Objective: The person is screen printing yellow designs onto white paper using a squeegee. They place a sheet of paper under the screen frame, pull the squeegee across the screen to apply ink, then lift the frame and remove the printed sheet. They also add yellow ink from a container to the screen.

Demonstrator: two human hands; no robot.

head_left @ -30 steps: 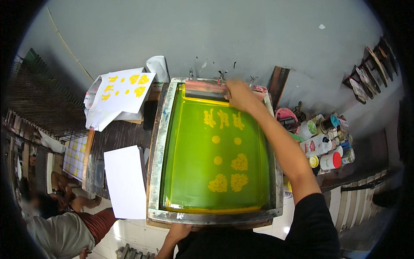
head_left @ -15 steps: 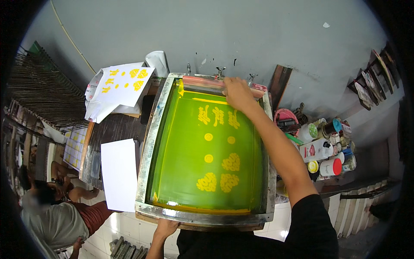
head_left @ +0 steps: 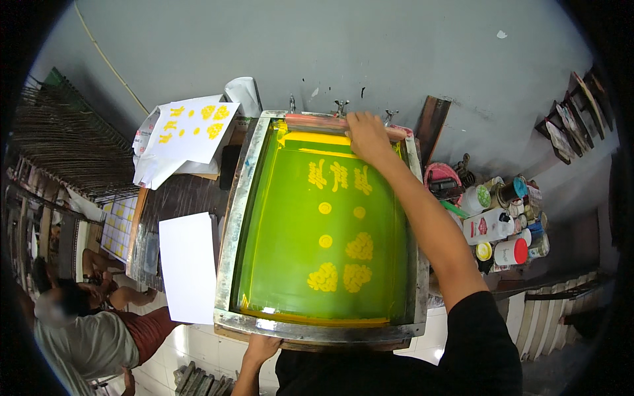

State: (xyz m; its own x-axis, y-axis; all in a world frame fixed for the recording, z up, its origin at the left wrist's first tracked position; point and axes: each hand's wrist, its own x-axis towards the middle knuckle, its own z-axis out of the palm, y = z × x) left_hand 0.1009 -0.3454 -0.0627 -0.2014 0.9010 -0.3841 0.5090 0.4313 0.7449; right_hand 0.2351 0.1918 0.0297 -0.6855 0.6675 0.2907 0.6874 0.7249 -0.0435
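Framed screen (head_left: 317, 327) holds yellow ink (head_left: 320, 138); red-lidded jar (head_left: 511, 252) — contents unclear.

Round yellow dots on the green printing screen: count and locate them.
3: upper-left dot, upper-right dot, and lower-left dot beneath the first, all midway down the green printing screen.

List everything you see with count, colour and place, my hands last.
Screen-printing frame: one, grey with green mesh, centre
Squeegee: one, reddish, frame's far end
Clamps: three, metallic, behind frame
Printed sheet: one on top, white with yellow, upper left
Blank paper stack: one, white, left of frame
Worktable: one, dark, left
Drying rack: one, dark, far left
Plank: one, dark brown, against wall
Containers: several, mixed colours, right of frame
Wall rack: one, dark, far right
Wall: one, grey, background
Person: one, grey top, reddish shorts, lower left
Right hand: one, bare, gripping squeegee
Left hand: one, bare, at frame's near edge
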